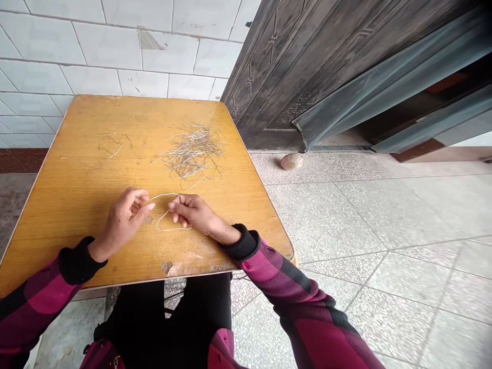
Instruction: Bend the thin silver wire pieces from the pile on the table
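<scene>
A thin, bent white wire (164,195) spans the gap between my hands above the table's near half. Its one end meets the thumb and forefinger of my left hand (123,216), which are closed in a pinch. My right hand (195,212) pinches the same wire between thumb and fingertips. From there a loose stretch bends down and back to the right, below the fingers. Beyond my right hand lies a tangled heap of thin wires (196,151), some white and some dark. Several separate wire pieces (115,152) are scattered on the far left.
The yellow wooden table (88,115) has worn patches along its near edge. A white tiled wall (161,51) stands behind it. To the right are a dark carved door (277,77), a grey-green curtain (369,97) and a ball (291,161) on the speckled floor (346,215).
</scene>
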The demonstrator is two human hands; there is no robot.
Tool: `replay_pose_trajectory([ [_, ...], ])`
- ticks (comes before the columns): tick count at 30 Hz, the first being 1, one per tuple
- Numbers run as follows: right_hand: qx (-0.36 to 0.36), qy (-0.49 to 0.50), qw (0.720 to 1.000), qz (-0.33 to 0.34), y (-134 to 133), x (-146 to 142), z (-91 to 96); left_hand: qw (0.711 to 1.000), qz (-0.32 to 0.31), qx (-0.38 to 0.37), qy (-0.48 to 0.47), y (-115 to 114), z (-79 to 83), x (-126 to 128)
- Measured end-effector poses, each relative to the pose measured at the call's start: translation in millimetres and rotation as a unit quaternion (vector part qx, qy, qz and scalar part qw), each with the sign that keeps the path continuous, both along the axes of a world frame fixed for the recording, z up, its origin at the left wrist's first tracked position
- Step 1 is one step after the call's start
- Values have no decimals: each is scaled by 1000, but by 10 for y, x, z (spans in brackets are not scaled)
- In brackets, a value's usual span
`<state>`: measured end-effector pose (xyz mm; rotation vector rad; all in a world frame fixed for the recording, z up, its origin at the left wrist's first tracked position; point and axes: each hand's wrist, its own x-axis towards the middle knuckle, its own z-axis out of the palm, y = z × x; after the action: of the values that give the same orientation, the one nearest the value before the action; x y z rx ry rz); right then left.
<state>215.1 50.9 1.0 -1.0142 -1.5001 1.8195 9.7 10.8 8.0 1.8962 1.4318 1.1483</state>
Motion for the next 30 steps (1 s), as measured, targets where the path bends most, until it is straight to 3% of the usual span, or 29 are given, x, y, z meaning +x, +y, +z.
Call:
replay_pose_trajectory([
  [3,-31,44,998,-34,16,-4,12,990,-76,-118,9,-47,30,25],
  [6,-55,62,996,-25,35,-2,-5,972,-129,-195,27,-76,72,55],
  [15,-21,22,999,-45,140,83,-36,981,-104,-127,103,-108,135,100],
  [20,139,-60,985,-82,239,205,-10,981,-91,-83,150,-146,94,129],
  [25,350,-168,919,-63,196,211,35,977,-94,-73,177,-159,34,147],
  [30,459,-193,867,-22,151,160,-4,972,-105,-59,202,-174,23,166],
])
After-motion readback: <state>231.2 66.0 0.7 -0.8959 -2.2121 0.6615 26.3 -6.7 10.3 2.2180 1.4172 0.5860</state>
